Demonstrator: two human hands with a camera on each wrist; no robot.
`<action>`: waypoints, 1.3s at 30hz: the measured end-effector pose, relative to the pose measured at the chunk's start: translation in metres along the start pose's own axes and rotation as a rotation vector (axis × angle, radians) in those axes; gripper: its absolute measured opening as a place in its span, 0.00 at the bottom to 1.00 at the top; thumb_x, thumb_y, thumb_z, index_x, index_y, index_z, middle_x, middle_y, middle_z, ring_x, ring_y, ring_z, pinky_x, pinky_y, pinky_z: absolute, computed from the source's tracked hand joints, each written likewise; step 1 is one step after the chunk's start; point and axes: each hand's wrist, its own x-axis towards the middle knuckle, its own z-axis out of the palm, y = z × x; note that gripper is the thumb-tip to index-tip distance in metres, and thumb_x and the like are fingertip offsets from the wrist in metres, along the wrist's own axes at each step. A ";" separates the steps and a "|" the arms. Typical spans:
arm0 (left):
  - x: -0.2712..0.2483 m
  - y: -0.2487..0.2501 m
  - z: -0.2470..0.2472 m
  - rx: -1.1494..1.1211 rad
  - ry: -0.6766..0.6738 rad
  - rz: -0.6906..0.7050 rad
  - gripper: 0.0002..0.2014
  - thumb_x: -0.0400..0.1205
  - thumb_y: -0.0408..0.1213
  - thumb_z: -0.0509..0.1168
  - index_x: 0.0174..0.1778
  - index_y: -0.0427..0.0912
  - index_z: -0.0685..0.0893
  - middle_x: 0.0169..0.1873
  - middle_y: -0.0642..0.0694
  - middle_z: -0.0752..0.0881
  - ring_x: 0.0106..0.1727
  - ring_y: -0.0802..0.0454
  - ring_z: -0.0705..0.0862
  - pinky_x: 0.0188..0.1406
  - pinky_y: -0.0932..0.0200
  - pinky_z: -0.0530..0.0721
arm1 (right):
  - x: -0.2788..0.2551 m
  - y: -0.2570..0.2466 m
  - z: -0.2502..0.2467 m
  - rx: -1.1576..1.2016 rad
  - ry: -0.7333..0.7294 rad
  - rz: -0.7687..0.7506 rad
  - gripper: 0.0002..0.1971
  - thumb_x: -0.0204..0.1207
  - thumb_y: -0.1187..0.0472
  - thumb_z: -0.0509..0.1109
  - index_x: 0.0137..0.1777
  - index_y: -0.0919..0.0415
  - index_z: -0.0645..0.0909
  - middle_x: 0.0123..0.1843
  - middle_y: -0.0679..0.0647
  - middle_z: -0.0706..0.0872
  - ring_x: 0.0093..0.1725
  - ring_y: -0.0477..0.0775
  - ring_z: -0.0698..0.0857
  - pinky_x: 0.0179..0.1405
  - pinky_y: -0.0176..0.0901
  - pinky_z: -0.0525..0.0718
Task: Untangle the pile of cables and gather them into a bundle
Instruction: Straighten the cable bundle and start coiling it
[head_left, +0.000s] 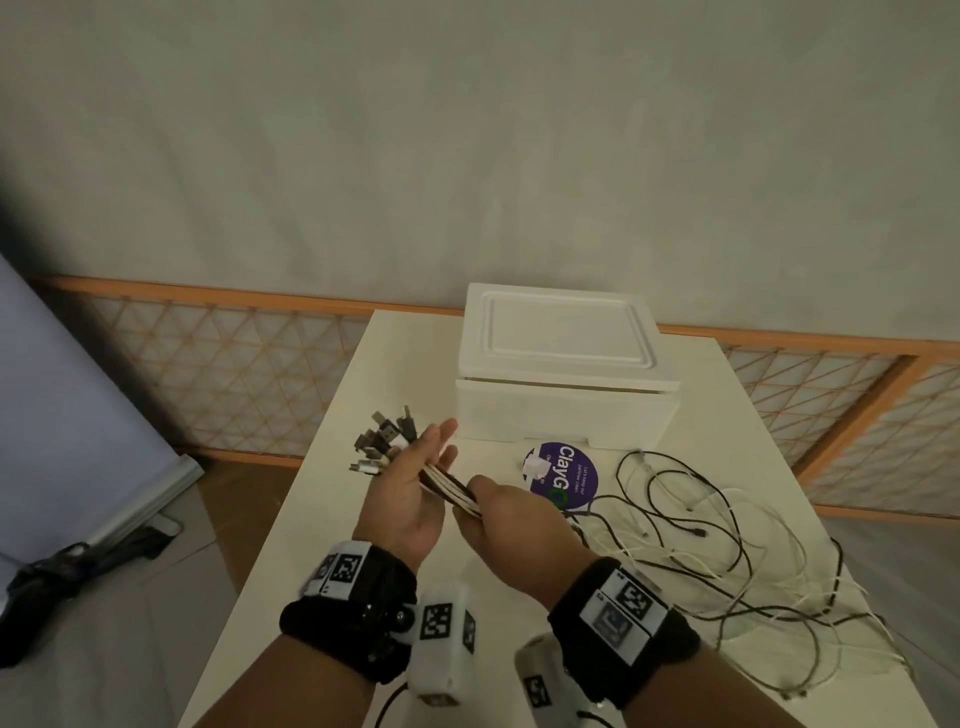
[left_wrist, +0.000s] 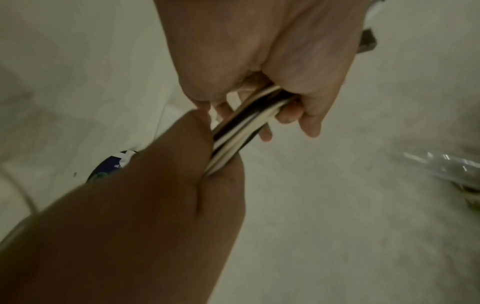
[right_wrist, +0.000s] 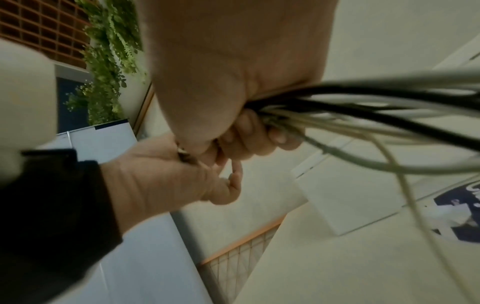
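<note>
A flat band of black and white cables (left_wrist: 241, 131) runs from the centre toward one o'clock. The left hand (left_wrist: 259, 53), entering from twelve o'clock, curls its fingers (left_wrist: 309, 121) around the band's upper end. The right hand (left_wrist: 145, 205), reaching in from seven o'clock, grips the lower end. At nine o'clock a dark blue round sticker (left_wrist: 106, 170) lies on the pale white tabletop (left_wrist: 350, 205). Blurred shiny connectors (left_wrist: 441, 164) show at three o'clock.

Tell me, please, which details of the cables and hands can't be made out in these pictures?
- Connector types at the plug ends: head view, too small and blurred.
- Cable count in the bundle: left wrist view, motion blur merges the strands.
- Bundle inside the right hand: all views, the hand's curled fingers cover it.
- Where the loose cables end: head view, some pass behind the right wrist.
</note>
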 end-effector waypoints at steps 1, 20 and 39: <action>0.002 0.001 -0.008 -0.069 0.021 -0.041 0.03 0.73 0.36 0.69 0.42 0.43 0.85 0.56 0.43 0.86 0.53 0.50 0.83 0.55 0.56 0.79 | 0.002 -0.001 -0.002 -0.005 -0.020 -0.018 0.14 0.84 0.50 0.55 0.52 0.60 0.73 0.44 0.59 0.84 0.41 0.63 0.83 0.35 0.50 0.75; -0.010 -0.014 -0.009 1.726 -0.578 0.371 0.37 0.75 0.37 0.68 0.79 0.55 0.58 0.42 0.51 0.86 0.43 0.52 0.85 0.40 0.63 0.79 | 0.008 0.006 -0.036 -0.169 -0.407 -0.070 0.08 0.79 0.62 0.61 0.49 0.62 0.82 0.31 0.51 0.72 0.27 0.52 0.69 0.26 0.39 0.68; 0.007 0.021 -0.039 1.885 -0.541 0.268 0.16 0.73 0.58 0.72 0.46 0.50 0.83 0.42 0.54 0.83 0.43 0.57 0.83 0.46 0.60 0.82 | -0.019 0.051 -0.045 0.031 -0.208 0.039 0.10 0.81 0.48 0.63 0.48 0.54 0.76 0.42 0.46 0.79 0.40 0.48 0.78 0.44 0.45 0.79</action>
